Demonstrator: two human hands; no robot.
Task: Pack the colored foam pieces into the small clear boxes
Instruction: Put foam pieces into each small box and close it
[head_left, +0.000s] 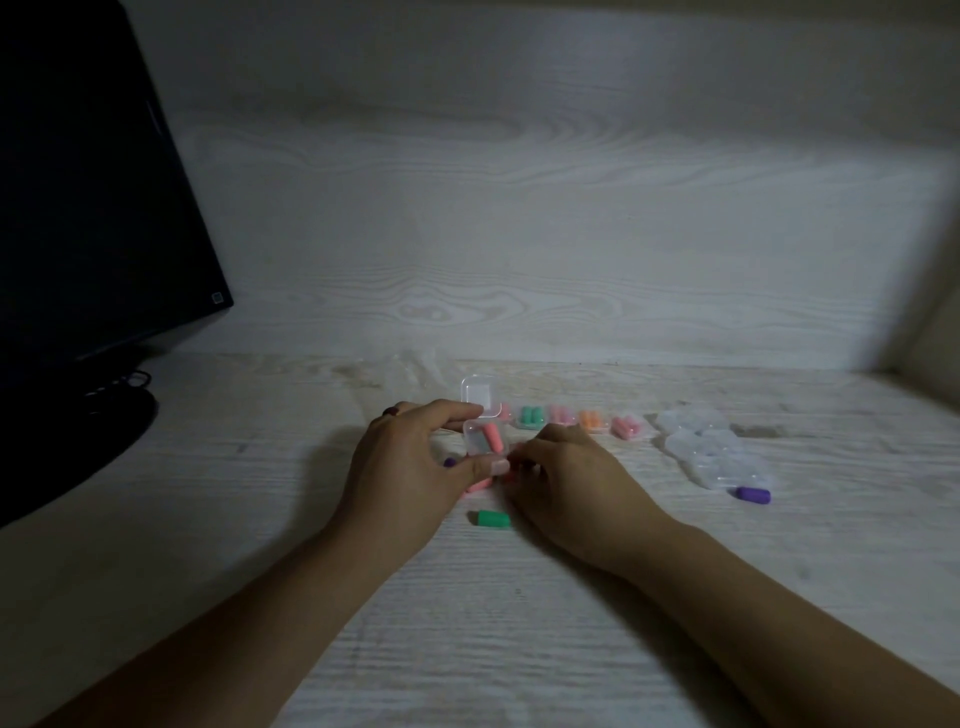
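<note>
- No brand or writing is readable; the dark monitor (88, 208), far left of the open clear box (480, 436), has a small sticker on its lower corner, too small to read.
- My left hand (410, 467) reaches in from the lower left, fingers curled round the open clear box, thumb pinching its near edge; its lid stands up behind.
- 1 coral foam piece (491, 436) lies inside that box; another pink piece (478, 486) sits just below it, under my thumb.
- A green foam piece (492, 519) lies on the table (519, 649) below the box.
- My right hand (566, 480) comes from the lower right, fingertips bunched just right of the box; what they hold I cannot tell.
- Right of the box stand 4 filled boxes (576, 422), then empty clear boxes (711, 452) and a purple piece (753, 493).
</note>
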